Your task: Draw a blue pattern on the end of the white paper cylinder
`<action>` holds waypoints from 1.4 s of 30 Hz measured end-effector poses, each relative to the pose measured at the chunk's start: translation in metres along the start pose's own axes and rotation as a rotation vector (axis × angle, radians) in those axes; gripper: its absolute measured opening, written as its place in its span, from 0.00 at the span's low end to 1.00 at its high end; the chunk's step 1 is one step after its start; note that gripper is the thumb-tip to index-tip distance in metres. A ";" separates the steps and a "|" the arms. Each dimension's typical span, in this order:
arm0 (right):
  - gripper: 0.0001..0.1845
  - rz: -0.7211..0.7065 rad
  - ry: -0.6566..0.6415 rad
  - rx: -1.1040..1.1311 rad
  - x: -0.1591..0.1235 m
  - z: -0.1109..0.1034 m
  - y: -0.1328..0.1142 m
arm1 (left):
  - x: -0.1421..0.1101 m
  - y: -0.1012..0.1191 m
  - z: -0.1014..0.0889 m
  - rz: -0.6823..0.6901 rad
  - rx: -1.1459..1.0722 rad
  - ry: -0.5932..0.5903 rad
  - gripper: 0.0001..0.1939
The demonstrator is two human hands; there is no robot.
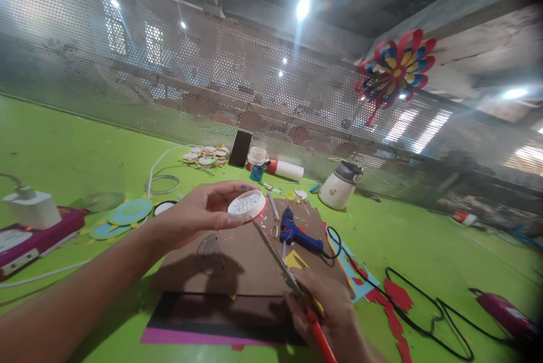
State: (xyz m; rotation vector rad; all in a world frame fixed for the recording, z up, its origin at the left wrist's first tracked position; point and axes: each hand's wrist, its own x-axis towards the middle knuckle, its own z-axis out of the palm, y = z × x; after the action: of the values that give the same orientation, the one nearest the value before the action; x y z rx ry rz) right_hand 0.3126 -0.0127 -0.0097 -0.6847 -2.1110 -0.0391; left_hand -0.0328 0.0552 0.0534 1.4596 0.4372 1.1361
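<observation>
Between the thumb and fingers of my left hand (190, 213) is a small round white disc (246, 204) with a red edge and crossing lines on its face. My right hand (322, 306) grips a pair of scissors (275, 255) with red handles. The blades look closed or nearly so, and their tips point up to the disc's lower edge. Below both hands lies a brown board (263, 272), with a clear protractor (211, 254) on it. A blue glue gun (301, 233) rests on the board beyond the scissors, beside a yellow paper scrap (296, 260).
A white jar (339, 185) with a dark lid, a phone (240, 148) and a blue paint pot (257, 172) stand toward the back. On the left is a purple power strip (42, 238). Black cable (424, 329) and red paper scraps (397, 294) lie right.
</observation>
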 end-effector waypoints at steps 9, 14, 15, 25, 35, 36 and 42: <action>0.16 0.000 0.022 0.004 -0.005 0.006 0.011 | 0.005 -0.021 -0.020 0.113 -0.018 0.037 0.41; 0.20 0.101 0.009 0.008 -0.009 0.009 0.008 | -0.001 -0.007 -0.014 0.044 -0.002 0.008 0.39; 0.21 0.119 -0.003 0.003 -0.009 0.008 0.007 | -0.001 -0.005 -0.013 0.038 -0.006 0.003 0.39; 0.22 0.180 -0.091 0.043 -0.015 0.004 -0.002 | -0.002 -0.005 -0.008 0.071 -0.037 -0.052 0.34; 0.12 0.237 -0.198 0.103 -0.014 0.001 0.001 | -0.003 -0.001 -0.004 0.109 -0.083 -0.093 0.32; 0.11 0.240 -0.197 0.108 -0.015 0.002 0.001 | -0.002 -0.001 -0.003 0.110 -0.082 -0.101 0.32; 0.13 0.262 -0.152 0.097 -0.023 0.005 0.001 | -0.001 0.002 0.004 0.098 -0.071 -0.114 0.30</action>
State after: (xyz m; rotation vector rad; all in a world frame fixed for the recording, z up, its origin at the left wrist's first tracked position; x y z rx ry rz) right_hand 0.3195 -0.0205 -0.0308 -0.9241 -2.1337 0.2658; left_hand -0.0306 0.0518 0.0554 1.4877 0.2459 1.1275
